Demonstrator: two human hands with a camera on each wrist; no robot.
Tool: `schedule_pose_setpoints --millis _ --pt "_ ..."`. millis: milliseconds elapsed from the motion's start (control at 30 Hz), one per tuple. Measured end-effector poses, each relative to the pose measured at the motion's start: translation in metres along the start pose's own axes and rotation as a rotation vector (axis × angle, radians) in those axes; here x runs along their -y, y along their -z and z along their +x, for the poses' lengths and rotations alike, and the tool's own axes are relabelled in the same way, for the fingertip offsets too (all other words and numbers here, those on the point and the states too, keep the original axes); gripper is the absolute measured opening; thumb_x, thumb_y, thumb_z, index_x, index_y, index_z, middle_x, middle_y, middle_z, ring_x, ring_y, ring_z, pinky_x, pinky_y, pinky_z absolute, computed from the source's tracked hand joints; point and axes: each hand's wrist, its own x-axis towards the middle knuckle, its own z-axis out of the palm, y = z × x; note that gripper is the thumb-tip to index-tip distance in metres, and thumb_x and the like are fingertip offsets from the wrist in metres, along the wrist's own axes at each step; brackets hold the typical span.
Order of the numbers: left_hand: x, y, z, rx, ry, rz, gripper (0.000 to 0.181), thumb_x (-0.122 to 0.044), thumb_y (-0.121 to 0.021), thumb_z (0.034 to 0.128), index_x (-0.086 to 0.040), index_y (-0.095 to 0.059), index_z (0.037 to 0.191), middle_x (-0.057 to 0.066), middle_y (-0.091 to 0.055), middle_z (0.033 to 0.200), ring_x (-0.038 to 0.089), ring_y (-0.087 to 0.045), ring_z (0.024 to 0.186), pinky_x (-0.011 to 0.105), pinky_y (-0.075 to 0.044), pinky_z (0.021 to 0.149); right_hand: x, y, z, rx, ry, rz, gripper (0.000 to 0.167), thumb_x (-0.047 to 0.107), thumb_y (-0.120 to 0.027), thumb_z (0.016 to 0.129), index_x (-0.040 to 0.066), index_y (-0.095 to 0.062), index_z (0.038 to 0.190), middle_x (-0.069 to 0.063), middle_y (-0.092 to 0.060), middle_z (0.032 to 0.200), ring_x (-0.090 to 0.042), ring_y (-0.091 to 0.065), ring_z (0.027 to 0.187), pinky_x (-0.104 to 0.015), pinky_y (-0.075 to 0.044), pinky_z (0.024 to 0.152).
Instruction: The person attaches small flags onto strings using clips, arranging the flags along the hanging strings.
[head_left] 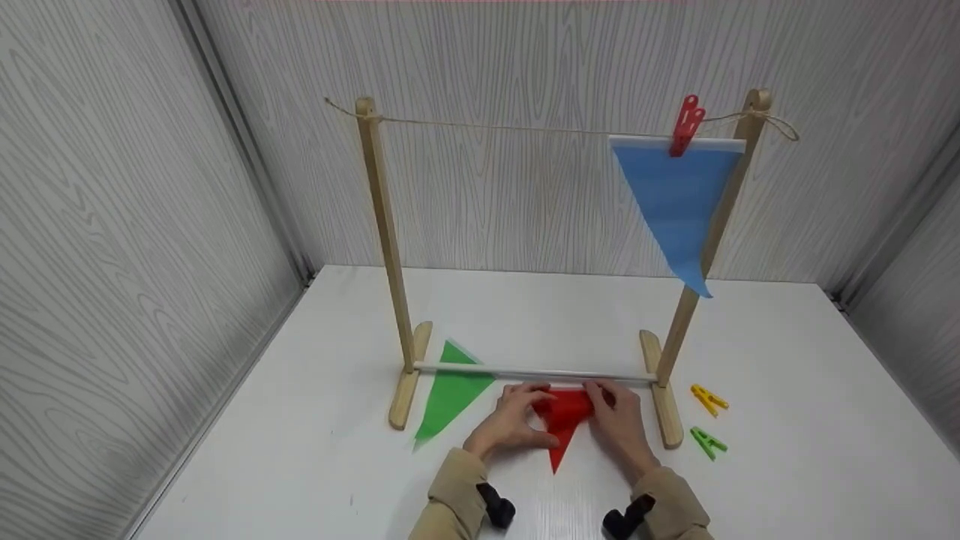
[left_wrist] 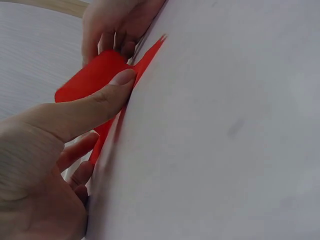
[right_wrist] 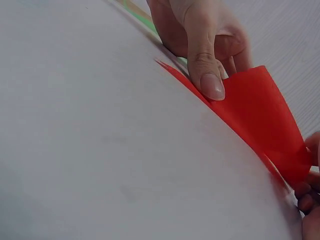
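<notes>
A red pennant flag lies on the table with its tip pointing toward me, its wide upper edge lifted and bent. My left hand holds its left side, the thumb over the red material and fingers behind it. At the upper right corner, my right hand pinches the flag; in the right wrist view only part of that hand shows at the edge. A blue pennant hangs from a string, held by a red clothespin. Left of my hands, a green pennant lies flat.
The string spans two wooden posts on flat feet. A white rod joins them low down, passing over the green pennant. A yellow clothespin and a green clothespin lie right of the stand.
</notes>
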Motion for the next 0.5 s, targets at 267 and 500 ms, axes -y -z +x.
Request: schedule_pose_setpoints --millis 267,500 --pt "0.0003 -0.0007 0.0011 -0.016 0.000 -0.011 0.056 -0.028 -0.086 0.0786 -0.015 -0.067 0.129 0.008 -0.045 0.155 0.032 -0.033 0.143 0.059 -0.027 0.119 0.0015 0.0003 -0.0027 0.055 0.057 -0.074 0.030 0.005 -0.072 0.090 0.006 -0.070 0.120 -0.011 -0.072 0.115 -0.025 -0.064 0.105 -0.041 -0.057 0.094" --pt "-0.0001 -0.0007 0.0008 -0.016 0.003 -0.035 0.052 -0.025 -0.086 0.0785 -0.015 -0.068 0.126 0.008 -0.042 0.158 0.034 -0.031 0.145 0.061 -0.027 0.119 -0.0003 -0.0013 -0.0023 0.084 0.067 -0.082 0.032 0.001 -0.073 0.089 0.008 -0.070 0.121 -0.010 -0.070 0.117 -0.025 -0.062 0.106 -0.046 -0.055 0.096"
